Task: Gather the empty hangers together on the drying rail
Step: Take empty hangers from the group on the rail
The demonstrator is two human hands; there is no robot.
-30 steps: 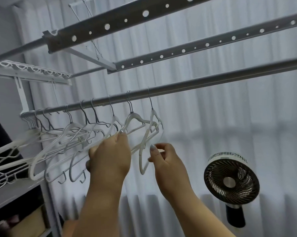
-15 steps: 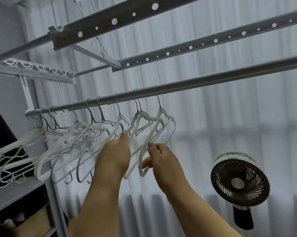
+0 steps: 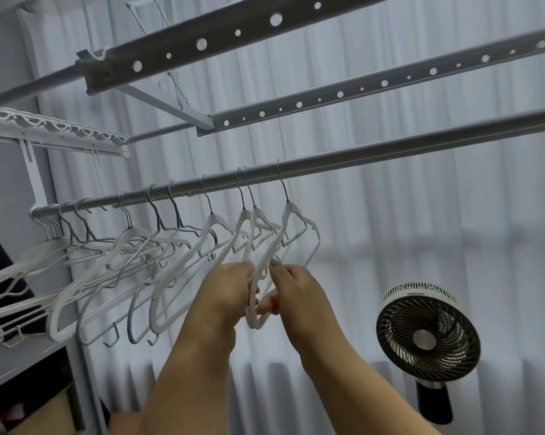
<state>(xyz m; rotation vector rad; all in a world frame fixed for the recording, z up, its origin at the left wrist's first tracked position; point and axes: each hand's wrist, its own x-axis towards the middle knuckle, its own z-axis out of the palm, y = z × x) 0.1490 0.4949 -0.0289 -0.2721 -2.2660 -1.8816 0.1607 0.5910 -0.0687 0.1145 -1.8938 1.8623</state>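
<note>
i can read no text, label, brand or number anywhere here; the fan [image 3: 428,339] beside my arm has no lettering i can make out, and the drying rail [image 3: 390,150] carries none.

Bare forearms, sleeveless; pale polish on fingernail [image 3: 275,262]

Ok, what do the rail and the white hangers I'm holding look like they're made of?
Rail: probably metal, perhaps aluminium, going by its smooth grey satin tube with an even sheen. White hangers: likely moulded plastic, matt off-white, with ribbed non-slip shoulders and thin grey wire hooks that look like steel. Both the left hand and right hand grip their lower ends.
</note>
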